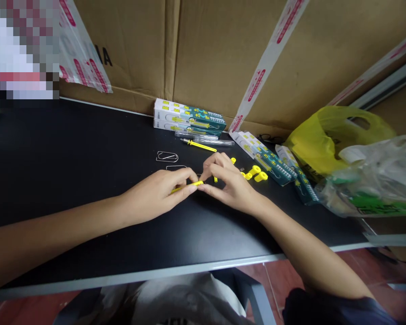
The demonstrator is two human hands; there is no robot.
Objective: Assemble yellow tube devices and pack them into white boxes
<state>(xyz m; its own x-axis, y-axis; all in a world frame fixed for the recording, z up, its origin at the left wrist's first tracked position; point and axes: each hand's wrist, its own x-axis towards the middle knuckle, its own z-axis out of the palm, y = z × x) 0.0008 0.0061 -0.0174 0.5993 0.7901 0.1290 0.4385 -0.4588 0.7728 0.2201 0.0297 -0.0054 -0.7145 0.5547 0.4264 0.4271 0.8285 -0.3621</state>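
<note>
While I am looking down through the head camera, near edge: the pale cloth (pixel 189 293) is showing below the worktop (pixel 223 239), and a dark sleeve (pixel 328 307) is covering part of the right arm.
Left hand: my left hand (pixel 159 189) is reaching in from the left, its grip closing thumb and fingers on a slim yellow piece (pixel 200 183).
Right hand: my right hand (pixel 228 183) is meeting it at the piece's far end, thumb and forefinger nearly together; I am not managing to tell whether that grip is holding anything.
Yellow piece: it is sitting between both hands, partly hidden by the left fingers.
Yellow caps: several small yellow caps (pixel 255 170) are lying just beyond the right hand.
Wire hooks: one bent wire hook (pixel 167 156) is lying beyond the left hand, a second (pixel 176 167) just nearer.
Yellow rod: a yellow rod (pixel 201 145) is pointing its metal tip leftward.
Clear tubes: the tubes (pixel 203 136) are lying between rod and boxes.
Boxes: two printed boxes (pixel 189 119) are standing stacked; two more (pixel 265 158) are lying aslant to the right, near a yellow bag (pixel 338 140) and a clear bag (pixel 375 176).
Cardboard: taped cardboard (pixel 206 54) is rising behind everything.
</note>
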